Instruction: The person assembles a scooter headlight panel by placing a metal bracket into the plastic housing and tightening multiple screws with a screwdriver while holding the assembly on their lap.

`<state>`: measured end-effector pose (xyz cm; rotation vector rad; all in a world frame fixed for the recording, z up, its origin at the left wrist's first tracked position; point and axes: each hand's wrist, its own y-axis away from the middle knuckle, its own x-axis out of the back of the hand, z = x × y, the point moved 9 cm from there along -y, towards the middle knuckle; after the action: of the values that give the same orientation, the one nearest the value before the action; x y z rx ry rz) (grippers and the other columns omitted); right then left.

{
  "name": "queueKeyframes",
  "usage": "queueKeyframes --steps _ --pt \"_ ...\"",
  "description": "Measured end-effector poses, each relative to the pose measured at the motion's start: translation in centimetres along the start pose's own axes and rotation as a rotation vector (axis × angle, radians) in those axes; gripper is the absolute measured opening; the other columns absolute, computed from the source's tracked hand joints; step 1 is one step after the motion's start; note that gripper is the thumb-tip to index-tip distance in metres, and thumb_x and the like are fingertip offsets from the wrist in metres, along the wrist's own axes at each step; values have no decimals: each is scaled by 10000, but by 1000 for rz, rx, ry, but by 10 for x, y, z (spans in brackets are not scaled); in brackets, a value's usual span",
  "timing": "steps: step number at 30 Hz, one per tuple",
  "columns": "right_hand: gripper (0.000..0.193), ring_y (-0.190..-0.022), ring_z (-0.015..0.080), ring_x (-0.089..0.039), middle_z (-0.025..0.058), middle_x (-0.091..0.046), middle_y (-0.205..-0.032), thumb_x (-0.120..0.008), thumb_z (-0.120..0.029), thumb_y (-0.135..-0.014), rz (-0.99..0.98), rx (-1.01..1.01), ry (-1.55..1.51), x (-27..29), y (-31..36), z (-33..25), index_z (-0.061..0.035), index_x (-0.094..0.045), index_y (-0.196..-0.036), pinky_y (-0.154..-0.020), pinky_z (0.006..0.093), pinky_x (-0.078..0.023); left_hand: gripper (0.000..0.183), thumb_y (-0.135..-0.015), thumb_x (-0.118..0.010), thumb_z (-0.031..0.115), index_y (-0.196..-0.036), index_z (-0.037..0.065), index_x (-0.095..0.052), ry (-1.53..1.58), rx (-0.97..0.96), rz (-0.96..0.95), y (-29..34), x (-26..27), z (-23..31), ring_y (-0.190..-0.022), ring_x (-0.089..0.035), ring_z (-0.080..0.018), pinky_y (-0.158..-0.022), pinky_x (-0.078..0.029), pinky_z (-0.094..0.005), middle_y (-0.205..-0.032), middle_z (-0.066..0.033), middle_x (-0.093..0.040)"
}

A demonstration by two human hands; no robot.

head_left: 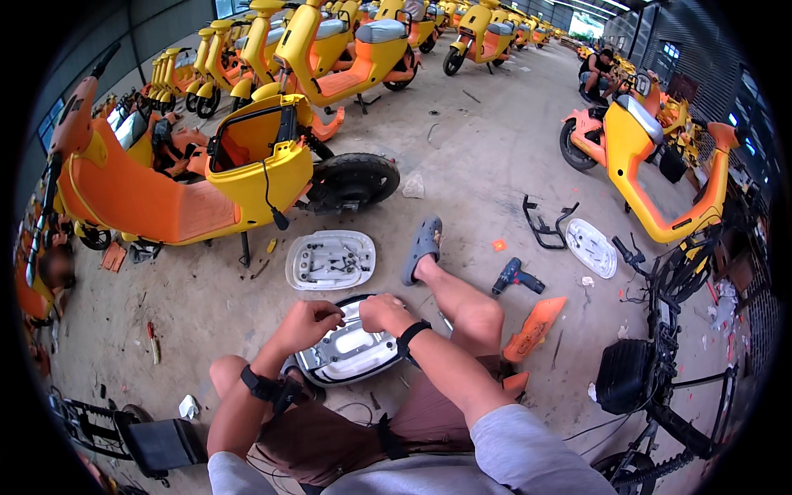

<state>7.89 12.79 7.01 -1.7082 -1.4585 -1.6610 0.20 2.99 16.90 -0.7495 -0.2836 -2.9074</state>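
Note:
An upturned scooter seat (351,363) with a white underside and a dark rim lies on the floor between my legs. Over its far left part, my left hand (307,324) is closed, thumb and fingers brought together. My right hand (383,314) is closed like a fist above its far right part. The two hands are close together but apart, and whatever their fingers hold is hidden or too small to name. Just beyond lies a white oval seat shell (299,279) holding several small dark parts.
A blue-and-black cordless drill (516,278) and an orange panel (535,330) lie to the right. Farther off are a black tubular bracket (544,231) and another white shell (592,249). Partly stripped yellow scooters (264,194) stand around; a person (597,76) sits far right.

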Motion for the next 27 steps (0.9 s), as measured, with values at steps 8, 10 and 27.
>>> queueKeyframes --steps 8,10,27 --pt "253 -966 310 -708 167 -731 -1012 -647 -128 -746 138 72 -17 1 -8 -5 -58 -767 -958 -859 415 -548 188 -986 -541 63 -1050 -95 -620 712 158 9 59 -87 6 -798 -713 -279 -767 -587 -365 -859 -202 -707" --pt "239 -966 294 -708 154 -734 -1006 -645 -123 -747 132 85 -60 -2 0 -10 -75 -772 -944 -859 410 -540 177 -975 -551 50 -1038 -97 -627 794 182 92 63 -100 -26 -736 -715 -278 -714 -597 -362 -845 -210 -712" --pt "179 -916 297 -713 152 -734 -932 -655 -113 -707 182 84 -12 -4 -9 -2 -65 -767 -839 -807 392 -558 151 -925 -548 175 -1014 66 -602 1362 468 517 69 -133 -206 -616 -563 -201 -583 -474 -346 -712 -57 -597"
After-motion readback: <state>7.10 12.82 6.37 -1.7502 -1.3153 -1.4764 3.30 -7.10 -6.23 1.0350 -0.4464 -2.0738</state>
